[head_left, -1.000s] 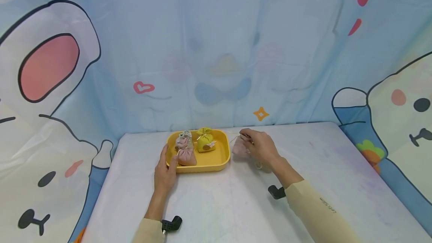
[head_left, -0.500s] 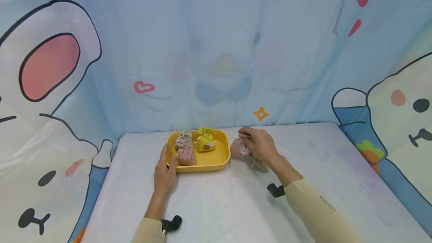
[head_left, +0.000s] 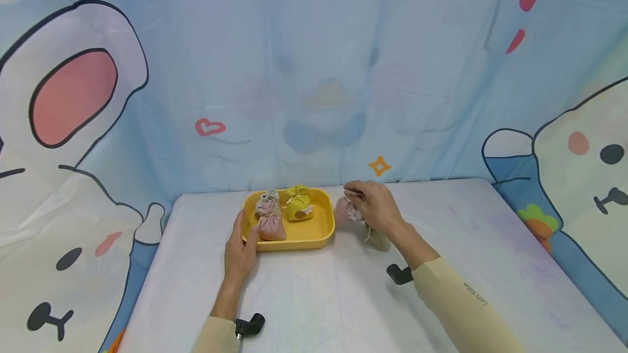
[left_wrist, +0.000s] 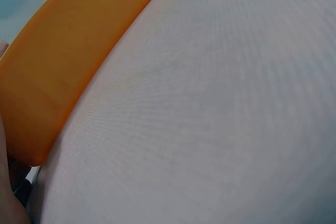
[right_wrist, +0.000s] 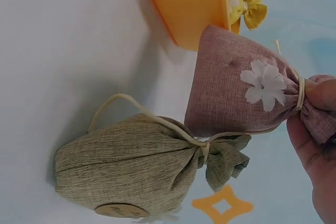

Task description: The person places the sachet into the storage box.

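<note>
My right hand (head_left: 378,208) pinches the gathered neck of a dusty-pink drawstring pouch (right_wrist: 236,82) with a white flower on its front. The pouch hangs just right of the yellow tray (head_left: 299,245). Below it, in the right wrist view, a grey-green drawstring pouch (right_wrist: 126,166) with a round tag rests on the table, apart from my fingers. My left hand (head_left: 239,252) holds the tray's left end, thumb at the near rim. Inside the tray lie a pink pouch (head_left: 271,227), a yellow pouch (head_left: 298,206) and a pale-topped pouch (head_left: 269,196) partly hidden behind the pink one.
The white-covered table (head_left: 304,298) stretches around the tray. Behind it hangs a light-blue cartoon curtain (head_left: 314,42), close to the tray's far side. A black wrist camera (head_left: 250,324) sits on the left forearm, another black camera (head_left: 399,274) on the right.
My right hand has moved slightly up and left with the pink pouch, whose flower has turned into view. More of the grey-green pouch shows below. The left hand and tray stay put.
</note>
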### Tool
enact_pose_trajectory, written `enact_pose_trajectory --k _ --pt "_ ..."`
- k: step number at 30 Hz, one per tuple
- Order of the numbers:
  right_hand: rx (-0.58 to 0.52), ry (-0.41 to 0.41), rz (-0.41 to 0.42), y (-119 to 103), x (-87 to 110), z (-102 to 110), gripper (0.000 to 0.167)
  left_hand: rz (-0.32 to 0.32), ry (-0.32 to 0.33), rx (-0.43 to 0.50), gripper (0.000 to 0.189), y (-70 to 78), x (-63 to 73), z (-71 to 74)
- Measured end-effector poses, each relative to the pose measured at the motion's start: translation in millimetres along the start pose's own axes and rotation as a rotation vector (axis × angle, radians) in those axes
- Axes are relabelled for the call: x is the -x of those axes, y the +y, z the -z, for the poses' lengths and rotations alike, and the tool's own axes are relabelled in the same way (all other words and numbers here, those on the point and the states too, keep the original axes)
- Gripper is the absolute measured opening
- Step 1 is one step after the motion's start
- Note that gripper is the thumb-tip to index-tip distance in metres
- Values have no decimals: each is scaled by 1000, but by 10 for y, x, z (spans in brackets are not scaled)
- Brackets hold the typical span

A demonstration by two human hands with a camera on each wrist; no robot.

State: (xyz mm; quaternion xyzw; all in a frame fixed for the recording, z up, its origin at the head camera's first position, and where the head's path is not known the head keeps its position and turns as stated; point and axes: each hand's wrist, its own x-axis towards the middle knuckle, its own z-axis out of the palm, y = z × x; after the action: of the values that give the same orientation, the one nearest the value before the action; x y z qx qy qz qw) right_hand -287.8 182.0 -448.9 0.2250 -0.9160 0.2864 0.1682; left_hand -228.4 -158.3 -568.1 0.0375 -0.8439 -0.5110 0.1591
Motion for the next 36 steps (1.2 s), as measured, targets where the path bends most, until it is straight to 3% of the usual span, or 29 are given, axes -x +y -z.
enact_pose_trajectory --k 15,27,36 --pt "-5 32 48 -143 -79 59 24 6 -8 -1 62 -13 -5 -2" --pt "-94 57 132 -313 -158 9 23 12 -12 0 63 -17 0 0" --pt "-191 32 143 -468 -187 -106 23 1 -7 2 63 -23 0 -5"
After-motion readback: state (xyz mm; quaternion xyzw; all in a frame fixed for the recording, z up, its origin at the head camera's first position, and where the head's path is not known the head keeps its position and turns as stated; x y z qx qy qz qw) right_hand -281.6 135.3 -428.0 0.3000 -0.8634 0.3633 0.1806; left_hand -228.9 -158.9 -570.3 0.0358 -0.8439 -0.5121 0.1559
